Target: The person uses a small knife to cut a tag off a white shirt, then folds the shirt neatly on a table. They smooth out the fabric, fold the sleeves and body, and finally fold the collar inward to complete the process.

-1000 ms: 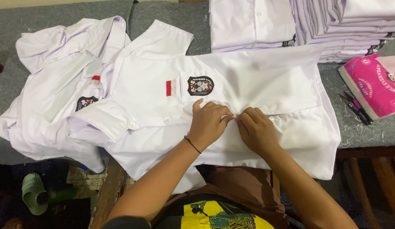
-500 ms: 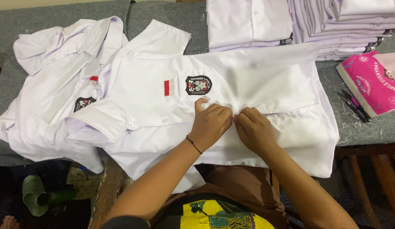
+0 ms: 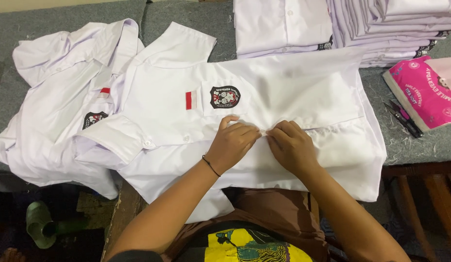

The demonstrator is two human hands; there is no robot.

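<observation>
Grey table (image 3: 186, 14), and the white shirt (image 3: 293, 92) spread front-up across it is the landmark here. Left of the shirt and partly under its sleeve lies a second shirt (image 3: 55, 102), crumpled, with its own dark badge showing. Beyond the shirt, at the table's far edge, sits a folded shirt (image 3: 278, 24), and right of that a tall stack (image 3: 400, 24) of more folded ones. Right of the shirt is a pink packet (image 3: 421, 94), and between packet and shirt lie small snips (image 3: 402, 118) with dark handles. On the shirt itself, a red-and-white flag patch (image 3: 191, 100) and a crest badge (image 3: 225, 96) sit on the chest pocket, just beyond the hands. Nothing blocks the hands; the near hem of the shirt hangs off the table edge over the person's lap. Both hands meet on the button placket at the shirt's middle, fingertips almost touching each other. The left hand (image 3: 232, 143) comes in from the near left, palm down, fingers curled narrow and pinching the placket fabric, a thin black band at the wrist. The right hand (image 3: 291, 145) comes from the near right, knuckles up, fingers bent tight onto the same seam. Whether a button sits between the fingertips I cannot tell; the fingers hide it. Both forearms angle inward from the body.
</observation>
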